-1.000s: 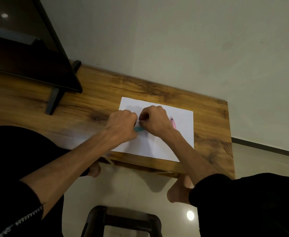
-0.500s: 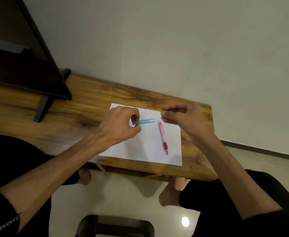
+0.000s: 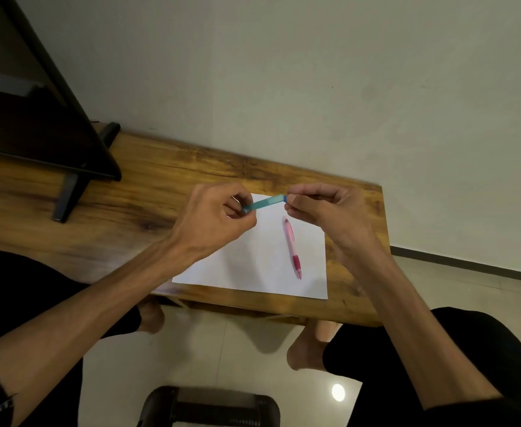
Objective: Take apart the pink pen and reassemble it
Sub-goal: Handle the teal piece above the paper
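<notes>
The pink pen [image 3: 292, 247] lies whole on the white sheet of paper [image 3: 253, 266], its tip toward the table's front edge, with neither hand touching it. Above the paper's far edge I hold a teal pen [image 3: 265, 202] level in the air. My left hand [image 3: 219, 220] grips its left end with curled fingers. My right hand [image 3: 324, 208] pinches the blue cap end on the right between thumb and fingertips. The pink pen lies just below and between the two hands.
The paper lies near the right end of a wooden table [image 3: 148, 192] set against a pale wall. A dark monitor on a black stand [image 3: 68, 192] fills the far left. A dark stool [image 3: 210, 408] stands on the floor below.
The two hands came apart and showed the pink pen lying on the paper. My right hand then came back to the teal pen's right end, and the teal pen rose off the paper.
</notes>
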